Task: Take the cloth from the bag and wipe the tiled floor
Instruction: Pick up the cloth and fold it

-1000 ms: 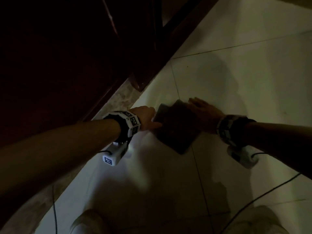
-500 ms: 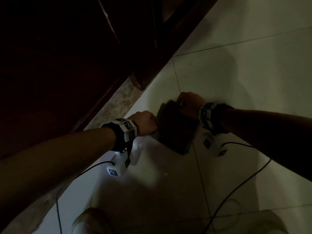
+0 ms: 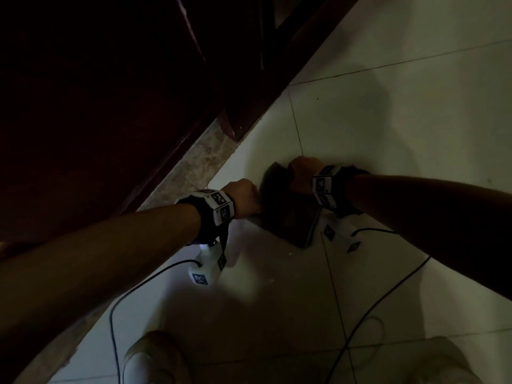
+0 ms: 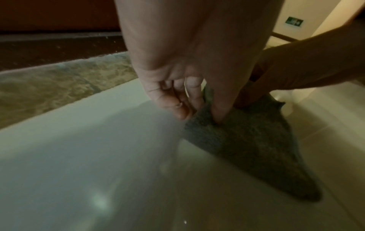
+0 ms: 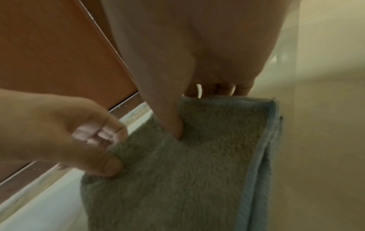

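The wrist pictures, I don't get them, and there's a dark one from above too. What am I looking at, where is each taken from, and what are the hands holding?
No machine here: a person crouches over a tiled floor, wearing three cameras. The dark picture comes from a camera on the head, looking down along both forearms. The white boxes strapped under the wrists are the other two cameras, each looking along its hand at the fingers.

On the floor lies a folded grey cloth with a blue hem, next to a stone threshold and a dark wooden door.

The left hand pinches the cloth's near edge between thumb and fingers, clearest in the left wrist picture. The right hand grips the far edge, thumb on top and fingers curled behind, as the right wrist picture shows. No bag is visible.
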Demonstrator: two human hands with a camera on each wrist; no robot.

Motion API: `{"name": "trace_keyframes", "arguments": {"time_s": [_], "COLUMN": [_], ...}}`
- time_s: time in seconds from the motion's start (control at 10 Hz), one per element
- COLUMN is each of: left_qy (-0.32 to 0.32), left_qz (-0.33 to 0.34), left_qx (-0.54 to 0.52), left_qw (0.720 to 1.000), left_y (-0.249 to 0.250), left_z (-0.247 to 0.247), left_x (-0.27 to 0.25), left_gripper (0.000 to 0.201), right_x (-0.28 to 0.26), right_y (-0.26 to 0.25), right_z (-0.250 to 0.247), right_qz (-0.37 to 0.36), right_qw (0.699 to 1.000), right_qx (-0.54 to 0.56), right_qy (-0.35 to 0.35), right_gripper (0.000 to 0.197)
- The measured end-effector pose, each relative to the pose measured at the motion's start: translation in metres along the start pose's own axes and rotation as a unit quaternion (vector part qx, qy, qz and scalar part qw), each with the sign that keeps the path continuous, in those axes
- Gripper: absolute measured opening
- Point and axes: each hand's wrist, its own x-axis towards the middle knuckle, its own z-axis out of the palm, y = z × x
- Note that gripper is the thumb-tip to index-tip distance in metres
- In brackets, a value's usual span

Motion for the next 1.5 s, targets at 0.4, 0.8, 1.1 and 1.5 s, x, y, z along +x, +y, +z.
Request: {"name": "trace_keyframes", "arguments": {"time_s": [0.4, 0.8, 1.1, 1.5], "left_qy": [-0.086, -0.046, 0.044, 0.103], "left_qz": [0.055, 0.105, 0.147, 0.144], "left_qx": [-0.049, -0.172, -0.247, -0.397], "left_qw": [0.994, 0.978, 0.957, 0.901], "left_y": [0.049, 0.162, 0.258, 0.349], "left_z": [-0.056, -0.116, -0.213, -0.343], "left_x": [-0.002, -0.094, -0.213, -0.374], "left_gripper": [0.016, 0.021, 0.021, 0.028], "right_x": [-0.049, -0.213, -0.335, -0.489], "right_y": [0.045, 0.083, 0.065, -0.002], "right_z": [-0.04, -0.147, -0.286, -0.467], "right_qz": [0.062, 0.17, 0.204, 0.203], "right_qw": [0.992, 0.953, 0.901, 0.868], "right_qx": [0.106, 0.229, 0.34, 0.387], "right_qy": [0.013, 0.105, 0.177, 0.235], "right_gripper": [0.032, 0.021, 0.022, 0.025]}}
